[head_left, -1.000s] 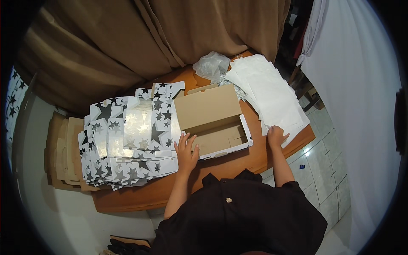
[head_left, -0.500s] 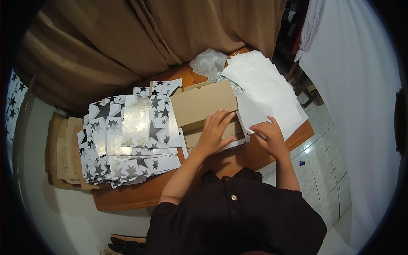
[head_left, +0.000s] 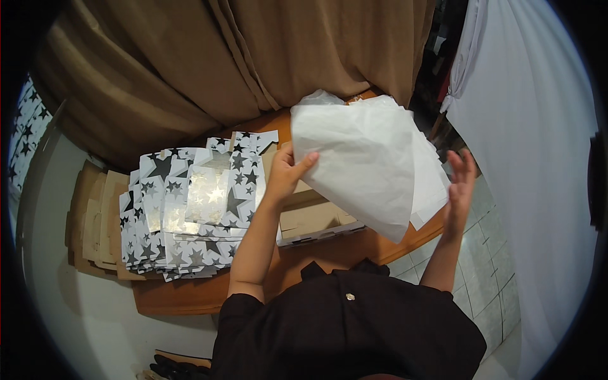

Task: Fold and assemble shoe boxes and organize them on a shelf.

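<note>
My left hand [head_left: 288, 172] grips the left edge of a white sheet of tissue paper [head_left: 361, 164], lifted above the wooden table [head_left: 329, 250]. Off the sheet's right edge, my right hand [head_left: 459, 190] is raised with fingers spread, apart from the paper. Beneath the lifted sheet lies a stack of more white sheets [head_left: 430, 190]. An open cardboard box [head_left: 313, 218] with a white outer rim sits on the table under my left wrist, partly hidden by the sheet.
A pile of flat star-printed box blanks [head_left: 190, 212] covers the table's left part, with brown cardboard flats [head_left: 92, 218] further left. Brown curtains [head_left: 240, 69] hang behind. A crumpled clear plastic bag [head_left: 320, 97] lies at the back. White fabric [head_left: 532, 158] hangs at right above the tiled floor [head_left: 487, 278].
My left hand left the box and lifted a white sheet off the stack. My right hand rose from the table edge and let go, fingers spread.
</note>
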### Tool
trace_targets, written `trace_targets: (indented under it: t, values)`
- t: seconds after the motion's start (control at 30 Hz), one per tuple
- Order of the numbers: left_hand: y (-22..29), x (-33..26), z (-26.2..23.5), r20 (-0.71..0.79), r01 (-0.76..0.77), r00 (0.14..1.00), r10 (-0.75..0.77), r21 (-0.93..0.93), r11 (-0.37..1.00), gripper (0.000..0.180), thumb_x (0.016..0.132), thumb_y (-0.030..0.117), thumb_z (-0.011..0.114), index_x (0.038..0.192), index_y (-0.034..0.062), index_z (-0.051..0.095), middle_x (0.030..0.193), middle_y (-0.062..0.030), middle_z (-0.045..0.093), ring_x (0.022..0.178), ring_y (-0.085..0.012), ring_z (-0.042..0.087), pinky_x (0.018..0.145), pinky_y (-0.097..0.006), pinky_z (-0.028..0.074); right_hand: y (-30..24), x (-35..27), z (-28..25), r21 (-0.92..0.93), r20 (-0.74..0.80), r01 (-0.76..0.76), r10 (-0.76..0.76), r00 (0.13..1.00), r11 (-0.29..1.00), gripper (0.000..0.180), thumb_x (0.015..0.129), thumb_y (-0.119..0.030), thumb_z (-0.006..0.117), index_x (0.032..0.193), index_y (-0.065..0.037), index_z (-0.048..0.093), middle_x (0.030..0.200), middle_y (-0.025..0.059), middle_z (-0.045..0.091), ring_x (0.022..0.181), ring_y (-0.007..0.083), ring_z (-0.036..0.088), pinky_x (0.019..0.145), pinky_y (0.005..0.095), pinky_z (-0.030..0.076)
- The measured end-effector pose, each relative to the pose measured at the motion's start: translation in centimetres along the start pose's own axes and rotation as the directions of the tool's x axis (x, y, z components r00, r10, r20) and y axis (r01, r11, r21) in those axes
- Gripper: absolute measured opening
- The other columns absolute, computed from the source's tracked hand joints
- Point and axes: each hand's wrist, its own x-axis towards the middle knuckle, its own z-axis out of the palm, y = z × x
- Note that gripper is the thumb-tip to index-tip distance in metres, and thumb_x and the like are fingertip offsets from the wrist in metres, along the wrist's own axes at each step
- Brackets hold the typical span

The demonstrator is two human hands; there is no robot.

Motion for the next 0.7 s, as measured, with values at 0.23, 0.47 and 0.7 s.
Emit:
trace_targets:
  t: [0.23,0.47,0.7]
  values:
    - [1.8,0.7,-4.0,-0.219,-0.045,0.975,0.028,-0.075,0.996,0.032,0.085,0.021,0.067,0.106,-0.0009,0.057,0.097,-0.0071,0.064,0.082,-0.0102,0.060,0.075,-0.024,0.047,6.4,-2.4,5.7,0.311,0.622,-0.543,0.266,0.737,0.780,0.056,0.078,-0.025,0.071,0.122,-0.001,0.046,0.102,0.0069,0.058,0.090,0.0109,0.054,0.081,0.0231,0.041]
    - [-2.9,0.9,-8.5,-0.395,0.159,0.910,-0.126,0.050,0.986,0.029,0.085,0.019,0.066,0.100,-0.0045,0.059,0.094,-0.0093,0.065,0.079,-0.0103,0.061,0.071,-0.023,0.048,8.3,-3.6,8.1,0.217,0.386,-0.616,0.513,0.767,0.758,0.013,0.085,-0.013,0.063,0.081,-0.003,0.057,0.062,-0.0088,0.044,0.055,-0.0004,0.035,0.051,0.0173,0.027]
    - [-9.6,-0.3,-8.7,-0.468,0.316,0.883,0.010,0.613,0.724,0.043,0.081,0.022,0.067,0.115,0.0023,0.052,0.093,-0.0099,0.063,0.084,-0.0221,0.060,0.076,-0.034,0.046,14.1,-9.2,8.6,-0.301,0.258,-0.354,0.433,0.864,0.886,0.017,0.083,-0.020,0.064,0.076,-0.005,0.060,0.055,-0.0064,0.044,0.052,0.0067,0.041,0.064,0.0274,0.033]
